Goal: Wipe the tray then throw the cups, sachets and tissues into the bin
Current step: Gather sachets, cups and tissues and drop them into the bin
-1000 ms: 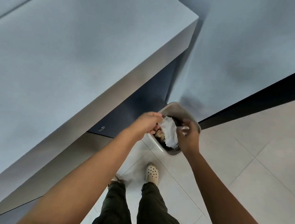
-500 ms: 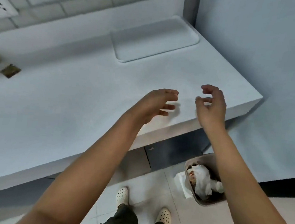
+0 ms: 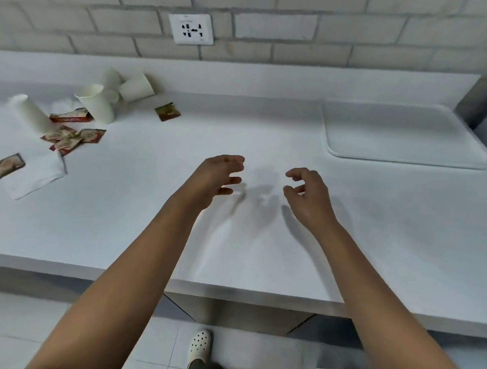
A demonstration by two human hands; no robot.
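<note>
White cups (image 3: 97, 106); red-brown printed sachets (image 3: 74, 137); white tissue (image 3: 37, 178); white tray (image 3: 403, 133); white perforated shoe (image 3: 200, 344).

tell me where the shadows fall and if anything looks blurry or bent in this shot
Head view: soft shadows of both hands fall on the counter between the left hand and right hand; the cups and sachets look slightly smeared; the counter edge and the brick wall bow from the wide lens.

Both bare forearms reach up from the bottom of the frame toward its centre. The left hand (image 3: 218, 179) hangs mid-frame with fingers loosely curled, holding nothing. The right hand (image 3: 308, 196) sits just right of it, apart, fingers likewise relaxed and empty.
</note>
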